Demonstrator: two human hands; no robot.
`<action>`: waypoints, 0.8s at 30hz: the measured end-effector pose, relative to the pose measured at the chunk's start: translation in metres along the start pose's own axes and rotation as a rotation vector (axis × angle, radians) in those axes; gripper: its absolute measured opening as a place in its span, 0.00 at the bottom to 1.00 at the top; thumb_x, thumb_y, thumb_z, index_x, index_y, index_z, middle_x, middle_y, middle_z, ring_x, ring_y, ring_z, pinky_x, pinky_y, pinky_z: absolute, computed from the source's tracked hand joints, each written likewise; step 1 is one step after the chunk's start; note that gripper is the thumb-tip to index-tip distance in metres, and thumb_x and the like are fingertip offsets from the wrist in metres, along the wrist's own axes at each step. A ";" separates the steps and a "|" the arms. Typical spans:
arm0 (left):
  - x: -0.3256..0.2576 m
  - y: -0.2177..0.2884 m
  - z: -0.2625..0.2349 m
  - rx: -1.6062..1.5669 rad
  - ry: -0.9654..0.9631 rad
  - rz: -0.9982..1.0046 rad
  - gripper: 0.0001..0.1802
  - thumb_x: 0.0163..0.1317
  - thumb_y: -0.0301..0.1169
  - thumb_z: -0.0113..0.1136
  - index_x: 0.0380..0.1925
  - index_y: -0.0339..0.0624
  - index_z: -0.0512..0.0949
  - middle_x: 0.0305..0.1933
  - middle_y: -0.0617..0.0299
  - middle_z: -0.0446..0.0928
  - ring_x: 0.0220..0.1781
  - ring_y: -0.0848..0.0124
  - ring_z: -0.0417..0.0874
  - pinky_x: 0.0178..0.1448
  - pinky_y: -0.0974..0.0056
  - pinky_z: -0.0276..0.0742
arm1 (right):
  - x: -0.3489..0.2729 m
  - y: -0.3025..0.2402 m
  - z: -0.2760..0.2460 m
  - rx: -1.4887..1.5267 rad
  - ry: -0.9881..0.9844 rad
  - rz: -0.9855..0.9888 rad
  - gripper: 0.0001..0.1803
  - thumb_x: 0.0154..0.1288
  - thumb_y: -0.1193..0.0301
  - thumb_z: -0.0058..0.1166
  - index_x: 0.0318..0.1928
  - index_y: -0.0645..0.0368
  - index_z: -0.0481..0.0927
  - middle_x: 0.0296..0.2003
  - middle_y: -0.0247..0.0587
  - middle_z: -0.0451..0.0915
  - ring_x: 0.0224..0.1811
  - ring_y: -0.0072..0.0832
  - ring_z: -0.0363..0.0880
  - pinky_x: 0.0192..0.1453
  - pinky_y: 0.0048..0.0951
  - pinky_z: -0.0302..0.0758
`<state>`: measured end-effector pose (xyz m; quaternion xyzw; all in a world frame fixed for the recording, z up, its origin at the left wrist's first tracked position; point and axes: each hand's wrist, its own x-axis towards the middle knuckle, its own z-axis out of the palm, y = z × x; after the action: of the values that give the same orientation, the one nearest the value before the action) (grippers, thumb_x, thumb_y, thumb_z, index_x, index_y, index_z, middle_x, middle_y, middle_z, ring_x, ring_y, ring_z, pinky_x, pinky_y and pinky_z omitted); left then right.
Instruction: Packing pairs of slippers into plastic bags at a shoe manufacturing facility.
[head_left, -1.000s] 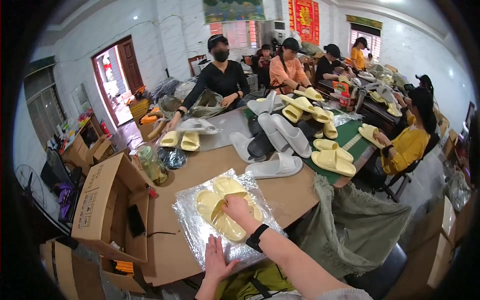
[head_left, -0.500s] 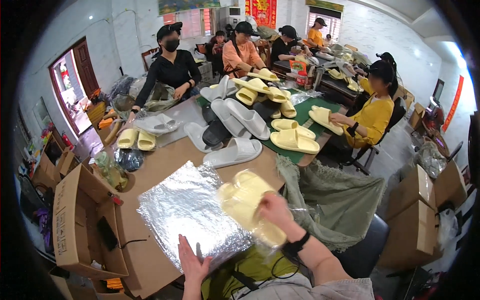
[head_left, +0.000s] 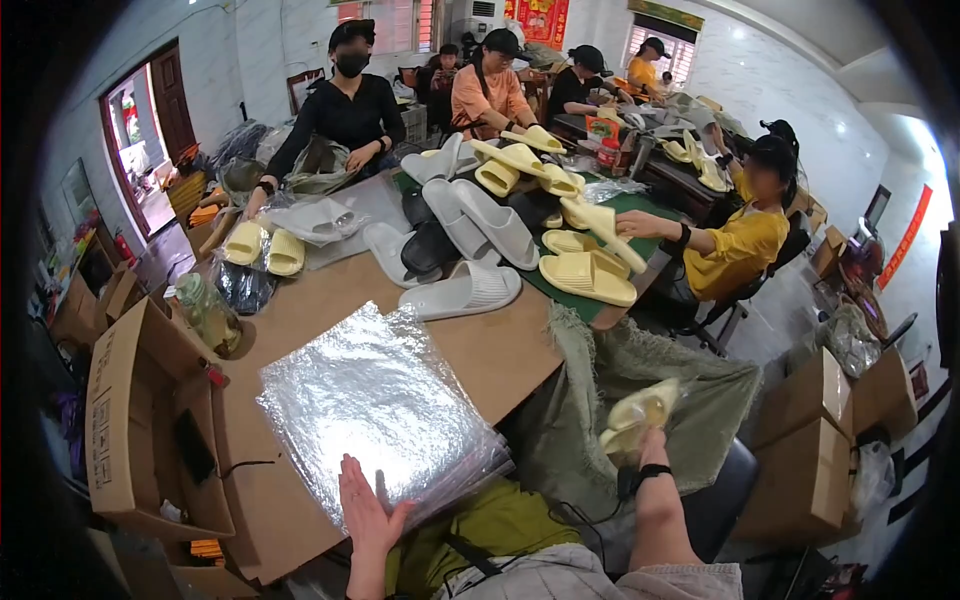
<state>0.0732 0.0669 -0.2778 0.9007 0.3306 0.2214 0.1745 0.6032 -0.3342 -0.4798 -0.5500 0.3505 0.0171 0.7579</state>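
My left hand (head_left: 370, 515) lies flat, fingers stretched out, on the near edge of a stack of shiny, silvery clear plastic bags (head_left: 350, 390). My right hand (head_left: 652, 445) is out to the right, past the table edge, holding a pair of pale yellow slippers (head_left: 640, 408) that appear wrapped in clear plastic. Motion smears them, and they partly hide my fingers. Beneath them spreads a grey-green woven sack (head_left: 690, 385) with frayed edges. Beyond the bag stack a loose grey slipper (head_left: 465, 292) lies on the brown table (head_left: 300, 530).
Grey, black and yellow slippers (head_left: 490, 220) are heaped farther back. An open cardboard box (head_left: 150, 400) stands at the left, near a clear jar (head_left: 208, 315). Co-workers sit around the tables; one in yellow (head_left: 745, 240) handles a slipper. Cartons (head_left: 800, 440) stand at the right.
My right hand has carried the yellow slippers from above the bag stack rightward over the sack. My left hand stays on the stack. The co-worker in yellow has moved a slipper towards the heap.
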 end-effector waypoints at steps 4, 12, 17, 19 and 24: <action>-0.007 0.000 -0.010 0.099 -0.021 -0.031 0.65 0.57 0.67 0.60 0.74 0.24 0.46 0.78 0.32 0.49 0.79 0.39 0.51 0.80 0.42 0.46 | -0.040 0.059 0.009 -0.438 -0.236 0.228 0.15 0.71 0.61 0.53 0.48 0.59 0.80 0.21 0.40 0.76 0.19 0.37 0.73 0.24 0.42 0.71; -0.007 -0.003 -0.008 0.173 -0.054 -0.039 0.68 0.53 0.63 0.65 0.76 0.28 0.41 0.79 0.34 0.46 0.81 0.41 0.47 0.81 0.44 0.45 | -0.131 -0.010 0.157 -0.497 -0.423 -0.962 0.18 0.64 0.73 0.58 0.54 0.63 0.75 0.44 0.44 0.77 0.43 0.32 0.77 0.50 0.34 0.75; -0.008 -0.002 -0.011 0.146 -0.038 -0.032 0.64 0.51 0.60 0.70 0.73 0.25 0.49 0.77 0.32 0.49 0.79 0.37 0.50 0.79 0.40 0.49 | -0.193 -0.086 0.258 -0.674 -0.361 -1.458 0.31 0.61 0.66 0.64 0.62 0.64 0.69 0.57 0.55 0.70 0.60 0.52 0.68 0.64 0.46 0.68; -0.009 -0.001 -0.011 0.155 -0.035 -0.039 0.64 0.51 0.60 0.70 0.73 0.25 0.49 0.77 0.32 0.49 0.79 0.37 0.51 0.79 0.40 0.49 | -0.208 -0.106 0.293 -0.672 -0.225 -1.422 0.36 0.63 0.62 0.65 0.66 0.64 0.66 0.61 0.58 0.68 0.64 0.56 0.65 0.68 0.50 0.64; -0.006 0.002 -0.009 0.134 -0.072 -0.042 0.64 0.52 0.61 0.69 0.72 0.24 0.50 0.77 0.31 0.50 0.79 0.37 0.51 0.79 0.40 0.48 | -0.152 -0.131 0.347 -0.073 -0.670 -0.152 0.28 0.69 0.65 0.60 0.64 0.62 0.67 0.51 0.56 0.76 0.44 0.45 0.83 0.41 0.40 0.83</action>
<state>0.0656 0.0627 -0.2714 0.9106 0.3570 0.1624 0.1301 0.7211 -0.0378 -0.2366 -0.5652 0.0393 0.1529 0.8097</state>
